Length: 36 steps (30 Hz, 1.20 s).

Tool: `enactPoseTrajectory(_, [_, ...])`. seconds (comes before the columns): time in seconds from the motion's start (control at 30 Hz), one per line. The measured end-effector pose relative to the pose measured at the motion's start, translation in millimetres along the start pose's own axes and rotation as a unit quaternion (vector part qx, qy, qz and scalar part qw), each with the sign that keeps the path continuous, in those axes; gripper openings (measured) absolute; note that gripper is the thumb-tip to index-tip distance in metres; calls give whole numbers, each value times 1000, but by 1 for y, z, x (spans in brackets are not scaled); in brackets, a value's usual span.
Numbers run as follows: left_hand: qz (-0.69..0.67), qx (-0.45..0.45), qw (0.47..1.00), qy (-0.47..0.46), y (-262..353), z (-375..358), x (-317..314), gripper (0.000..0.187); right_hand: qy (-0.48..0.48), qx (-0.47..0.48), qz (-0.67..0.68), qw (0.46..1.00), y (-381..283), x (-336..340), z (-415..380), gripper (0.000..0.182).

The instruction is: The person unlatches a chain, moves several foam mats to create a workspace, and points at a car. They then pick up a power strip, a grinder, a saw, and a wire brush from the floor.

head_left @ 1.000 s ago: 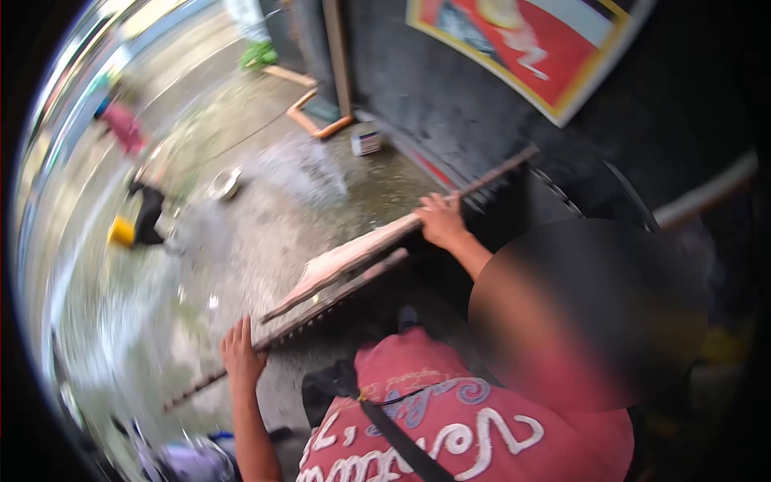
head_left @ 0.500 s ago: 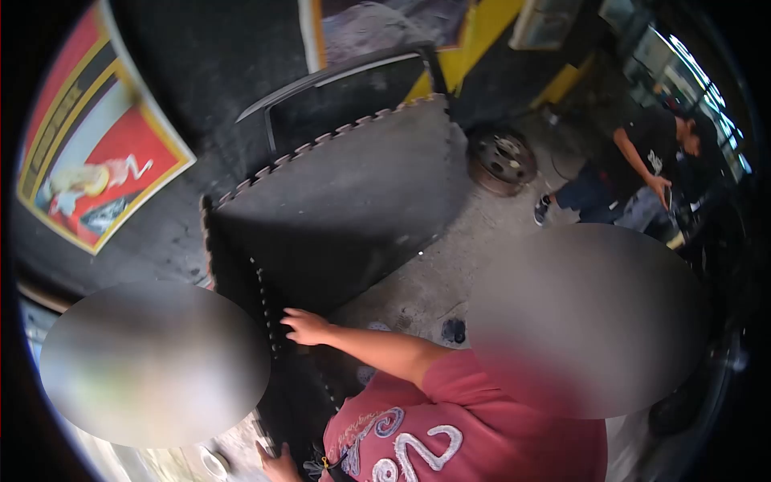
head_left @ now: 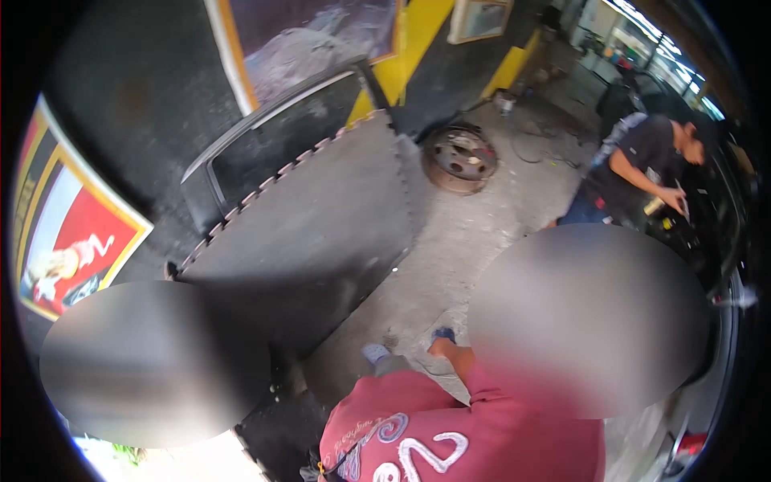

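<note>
My right arm [head_left: 454,357] comes out of the maroon sleeve and reaches down near the dark shoe [head_left: 442,332]; its fingers are not clear. My left hand is outside the view or hidden. Before me, a large dark foam mat [head_left: 321,197] with toothed interlocking edges leans against a car door [head_left: 233,132] by the wall. More dark matting [head_left: 285,438] lies at the lower left, partly covered by a blurred patch. At the bottom is my maroon shirt [head_left: 522,442].
A rusty wheel rim [head_left: 462,159] lies on the concrete floor [head_left: 434,241]. On the right, a co-worker [head_left: 642,161] in a dark shirt bends over a dark vehicle, a pale thing in hand. Framed posters [head_left: 76,229] hang on the wall. Another blurred patch hides the right middle.
My right hand has come away from the dark matting and drawn back to the right. My left hand has left the bottom of the view. The surroundings have shifted left as my head turned.
</note>
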<state>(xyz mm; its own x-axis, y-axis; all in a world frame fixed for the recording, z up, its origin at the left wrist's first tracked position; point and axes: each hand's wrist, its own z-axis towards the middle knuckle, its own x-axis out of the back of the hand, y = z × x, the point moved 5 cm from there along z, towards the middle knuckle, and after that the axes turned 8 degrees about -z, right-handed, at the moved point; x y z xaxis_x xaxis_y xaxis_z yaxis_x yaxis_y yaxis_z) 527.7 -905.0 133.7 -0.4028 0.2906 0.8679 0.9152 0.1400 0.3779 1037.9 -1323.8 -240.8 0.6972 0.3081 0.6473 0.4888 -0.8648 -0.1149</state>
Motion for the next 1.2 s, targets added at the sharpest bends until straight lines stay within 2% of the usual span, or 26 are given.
enactPoseTrajectory(0.07, [0, -10, 999, 38, -45, 17, -10, 85, -22, 83, -56, 995, -20, -4, 30, 42])
enactPoseTrajectory(0.13, [23, -18, 996, 87, -108, 33, -28, 87, -17, 110, -69, 991, -59, 21, 69, 45])
enactPoseTrajectory(0.17, [-46, -9, 989, 138, -83, 9, -20, 77, -25, 158, -106, 981, -100, 44, 81, 45])
enactPoseTrajectory(0.2, [-54, -1, 993, 109, -82, 8, -18, 74, 21, 152, -60, 986, -136, 79, 80, 47])
enactPoseTrajectory(0.23, [-46, -15, 990, 135, -95, 11, -26, 67, 68, 137, -7, 988, -164, 114, 76, 50])
enactPoseTrajectory(0.3, [14, 45, 997, 59, -41, -10, -1, 55, 111, 208, 33, 971, -259, 191, 51, 53])
enactPoseTrajectory(0.33, [7, 69, 995, 68, -30, -20, 8, 55, 106, 263, 46, 958, -314, 238, 25, 51])
enactPoseTrajectory(0.37, [10, 85, 993, 81, -18, -25, 13, 51, 202, 387, 27, 899, -362, 266, 20, 52])
enactPoseTrajectory(0.4, [13, 99, 991, 89, -9, -26, 14, 47, 234, 463, 18, 855, -409, 300, 3, 54])
enactPoseTrajectory(0.47, [19, 101, 990, 100, -6, -26, 13, 45, 328, 535, -58, 777, -496, 349, -15, 58])
enactPoseTrajectory(0.53, [27, 108, 987, 113, -11, -30, 17, 43, 352, 596, -95, 716, -577, 393, -34, 62])
enactPoseTrajectory(0.57, [28, 90, 988, 119, -9, -29, 17, 42, 400, 617, -102, 670, -608, 411, -43, 61])
enactPoseTrajectory(0.6, [28, 72, 989, 125, -6, -27, 18, 42, 403, 629, -118, 654, -641, 426, -47, 60])
enactPoseTrajectory(0.63, [23, 106, 988, 107, -2, -27, 22, 42, 384, 615, -179, 665, -671, 436, -39, 63])
enactPoseTrajectory(0.67, [19, 120, 987, 109, -13, -28, 20, 42, 407, 597, -196, 663, -690, 441, -31, 64])
enactPoseTrajectory(0.7, [9, 98, 987, 130, -20, -24, 15, 43, 376, 581, -229, 685, -708, 448, -25, 66])
enactPoseTrajectory(0.73, [-3, 78, 986, 150, -24, -23, 9, 44, 379, 556, -288, 681, -723, 452, -20, 66])
enactPoseTrajectory(0.8, [-12, 103, 982, 157, -27, -26, 7, 47, 361, 534, -344, 682, -741, 458, 1, 67])
enactPoseTrajectory(0.87, [31, 68, 982, 176, -23, -23, 9, 45, 342, 526, -375, 683, -751, 460, 17, 66])
enactPoseTrajectory(1.0, [-3, 117, 981, 157, -25, -20, 7, 43, 296, 501, -459, 671, -773, 464, 52, 62])
enactPoseTrajectory(1.03, [5, 113, 978, 176, -25, -21, 5, 41, 294, 549, -435, 650, -777, 468, 49, 48])
enactPoseTrajectory(1.07, [-7, 120, 977, 178, -24, -22, 5, 40, 289, 558, -441, 641, -789, 474, 42, 48])
enactPoseTrajectory(1.13, [-5, 145, 972, 184, -24, -23, 4, 36, 195, 501, -535, 651, -801, 475, 50, 28])
enactPoseTrajectory(1.17, [-5, 152, 971, 184, -22, -25, 6, 36, 216, 537, -513, 634, -805, 479, 47, 17])
enactPoseTrajectory(1.2, [0, 163, 970, 181, -19, -25, 10, 34, 216, 540, -515, 630, -808, 485, 48, 17])
